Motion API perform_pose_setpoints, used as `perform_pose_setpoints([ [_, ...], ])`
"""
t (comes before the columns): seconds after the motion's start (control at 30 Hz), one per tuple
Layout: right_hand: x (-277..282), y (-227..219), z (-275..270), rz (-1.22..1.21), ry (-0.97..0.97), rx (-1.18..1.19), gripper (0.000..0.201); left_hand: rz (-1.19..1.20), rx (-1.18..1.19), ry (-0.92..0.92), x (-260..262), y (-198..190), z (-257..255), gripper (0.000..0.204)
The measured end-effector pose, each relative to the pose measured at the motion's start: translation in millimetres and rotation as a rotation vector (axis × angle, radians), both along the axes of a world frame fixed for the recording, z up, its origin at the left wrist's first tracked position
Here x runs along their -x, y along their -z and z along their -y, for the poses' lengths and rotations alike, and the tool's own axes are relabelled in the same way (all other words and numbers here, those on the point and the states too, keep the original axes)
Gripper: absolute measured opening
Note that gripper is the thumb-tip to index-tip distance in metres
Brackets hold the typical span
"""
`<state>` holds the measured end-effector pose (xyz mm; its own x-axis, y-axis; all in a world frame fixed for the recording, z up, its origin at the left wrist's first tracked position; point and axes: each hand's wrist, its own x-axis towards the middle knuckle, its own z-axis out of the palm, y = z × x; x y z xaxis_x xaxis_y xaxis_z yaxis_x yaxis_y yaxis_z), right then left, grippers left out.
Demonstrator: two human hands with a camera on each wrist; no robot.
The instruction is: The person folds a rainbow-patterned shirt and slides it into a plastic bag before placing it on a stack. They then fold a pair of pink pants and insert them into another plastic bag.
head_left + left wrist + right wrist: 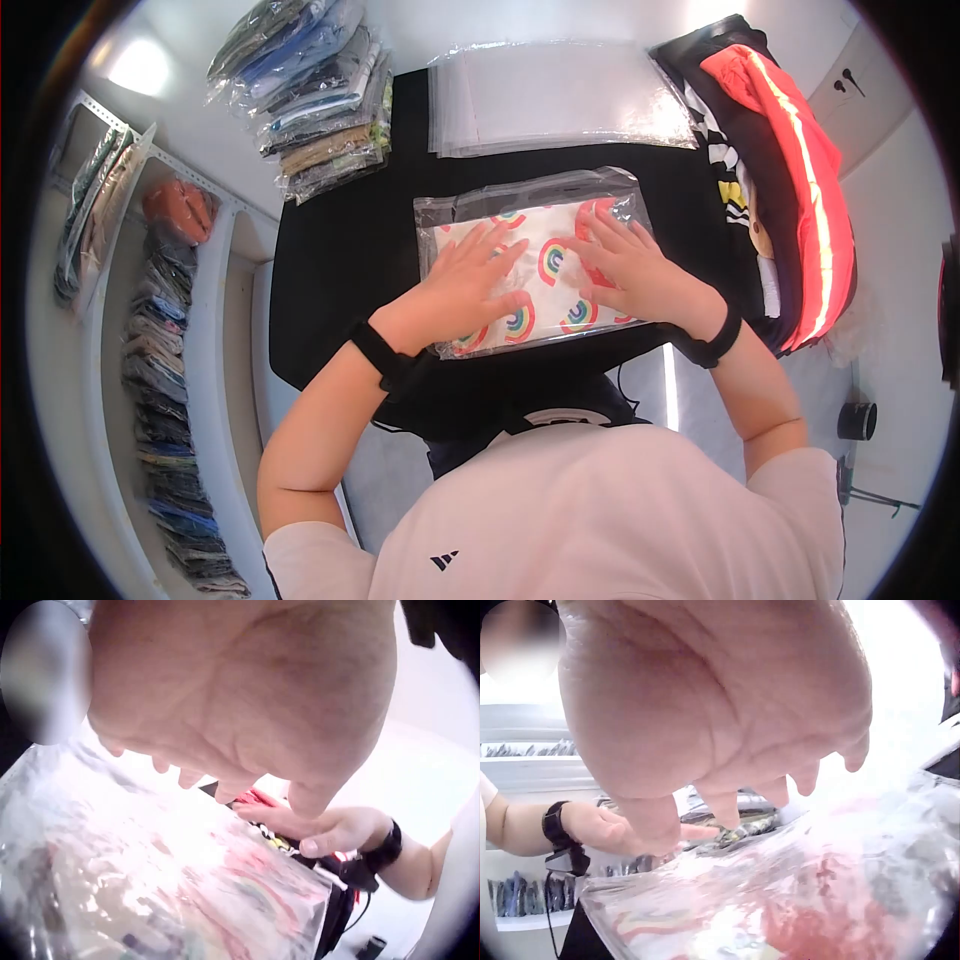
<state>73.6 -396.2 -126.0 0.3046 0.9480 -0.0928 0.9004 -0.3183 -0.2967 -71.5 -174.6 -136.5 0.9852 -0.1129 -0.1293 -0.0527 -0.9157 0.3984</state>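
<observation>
- Bagged rainbow-print cloth point(548, 265) lies in centre of head view, on black table point(335, 260).
- Left hand point(465, 280), spread and released, is over its left part.
- Right hand point(635, 270), also released, over its right.

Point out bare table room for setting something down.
Widest: black table left of the rainbow-print package, below the garment stack in the head view. A narrow strip runs between that package and the clear bags. Crowded: right edge, under the piled clothes.

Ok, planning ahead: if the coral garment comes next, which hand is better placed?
Probably the right hand: it lies nearer the coral garment; the left hand is further left, over the rainbow-print package.
</observation>
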Motion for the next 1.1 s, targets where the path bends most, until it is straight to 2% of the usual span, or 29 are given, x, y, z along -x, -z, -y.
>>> perform_pose_setpoints([
  [0.03,0,2,-4,0.001,0.003,-0.002,0.058,0.001,-0.002,0.003,-2,0,4,0.070],
  [0.1,-3,12,-11,0.120,-0.128,0.048,0.061,0.025,-0.219,0.112,-8,1,14,0.071],
  [0.2,-12,23,-18,0.197,-0.130,0.154,0.064,0.006,-0.322,0.166,-16,15,8,0.073],
  [0.37,-20,38,-17,0.099,-0.130,0.173,0.065,-0.025,-0.235,0.147,-17,33,5,0.076],
  [0.53,-22,42,-18,0.062,-0.118,0.164,0.064,-0.035,-0.180,0.141,-18,33,4,0.077],
  [0.93,-17,46,-16,0.198,-0.114,0.097,0.061,0.109,-0.274,0.136,-14,42,6,0.080],
  [1.03,-15,36,-15,0.161,-0.122,0.108,0.063,0.092,-0.252,0.135,-14,36,4,0.080],
  [1.1,-6,21,-11,0.285,-0.119,-0.035,0.062,0.149,-0.106,0.136,-14,30,0,0.073],
])
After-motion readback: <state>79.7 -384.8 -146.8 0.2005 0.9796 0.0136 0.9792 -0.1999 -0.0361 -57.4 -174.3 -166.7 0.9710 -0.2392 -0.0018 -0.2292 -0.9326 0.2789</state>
